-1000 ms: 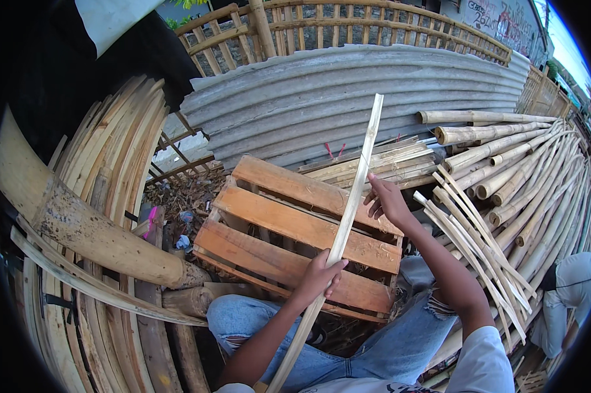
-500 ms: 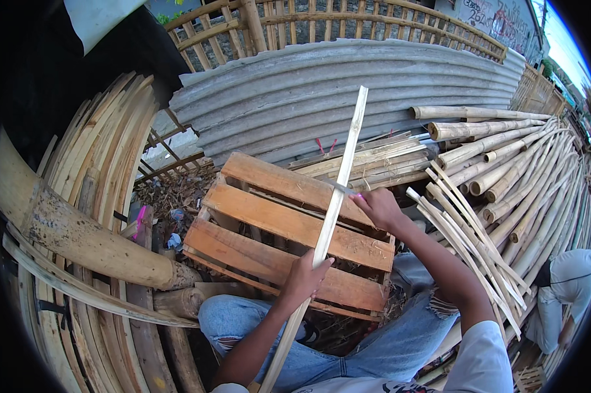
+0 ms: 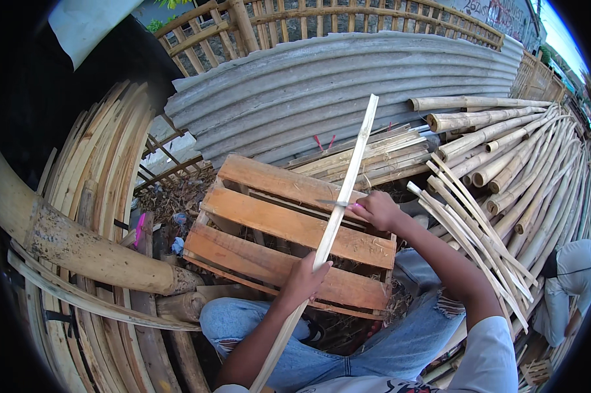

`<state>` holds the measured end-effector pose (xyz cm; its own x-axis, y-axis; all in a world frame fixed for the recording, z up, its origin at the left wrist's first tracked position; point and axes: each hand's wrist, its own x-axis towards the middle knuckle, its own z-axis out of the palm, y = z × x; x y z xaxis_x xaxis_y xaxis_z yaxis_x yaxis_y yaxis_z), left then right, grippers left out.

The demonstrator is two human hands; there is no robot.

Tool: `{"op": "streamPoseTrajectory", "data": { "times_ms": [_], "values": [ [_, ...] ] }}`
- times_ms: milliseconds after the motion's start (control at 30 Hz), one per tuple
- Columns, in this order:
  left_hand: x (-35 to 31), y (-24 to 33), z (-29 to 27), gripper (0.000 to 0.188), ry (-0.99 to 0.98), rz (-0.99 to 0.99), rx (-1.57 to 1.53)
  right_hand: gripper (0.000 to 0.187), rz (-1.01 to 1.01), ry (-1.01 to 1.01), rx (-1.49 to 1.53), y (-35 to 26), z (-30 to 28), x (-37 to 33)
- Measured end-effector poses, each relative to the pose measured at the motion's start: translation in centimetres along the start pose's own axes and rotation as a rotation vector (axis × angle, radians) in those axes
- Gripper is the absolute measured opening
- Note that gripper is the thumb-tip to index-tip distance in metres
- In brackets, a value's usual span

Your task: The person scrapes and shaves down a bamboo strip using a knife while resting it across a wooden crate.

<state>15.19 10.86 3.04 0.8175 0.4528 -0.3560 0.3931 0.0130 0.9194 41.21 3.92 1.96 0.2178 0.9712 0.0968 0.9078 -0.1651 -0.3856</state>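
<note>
My left hand (image 3: 304, 280) is closed around the lower part of a long pale bamboo strip (image 3: 339, 216), which slants up and away from me. My right hand (image 3: 378, 211) grips a knife by its pinkish handle. The knife blade (image 3: 331, 202) lies across the strip above the left hand, pointing left. Under the strip stands a slatted wooden crate (image 3: 276, 219) of orange-brown boards, with a few shavings on its right side.
Thick bamboo poles (image 3: 485, 122) and thin split strips (image 3: 479, 242) lie to the right. More split bamboo (image 3: 99, 157) leans on the left beside a large pole (image 3: 92, 242). Corrugated sheeting (image 3: 348, 85) stands behind the crate. Another person (image 3: 567, 281) bends over at far right.
My right hand and the knife have moved slightly down along the strip, toward me. More of the blade shows left of the strip. The left hand keeps its grip.
</note>
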Motion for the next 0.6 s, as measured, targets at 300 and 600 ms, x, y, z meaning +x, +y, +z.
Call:
{"op": "streamPoseTrajectory", "data": {
  "times_ms": [300, 600],
  "values": [
    [-0.3, -0.3, 0.2, 0.020, 0.001, -0.009, 0.046, 0.060, 0.043, -0.001, 0.003, -0.2, 0.9, -1.2],
    [0.0, -0.2, 0.0, 0.020, -0.012, -0.041, -0.029, 0.055, -0.152, -0.148, 0.042, -3.3, 1.1, -2.5]
  ]
}}
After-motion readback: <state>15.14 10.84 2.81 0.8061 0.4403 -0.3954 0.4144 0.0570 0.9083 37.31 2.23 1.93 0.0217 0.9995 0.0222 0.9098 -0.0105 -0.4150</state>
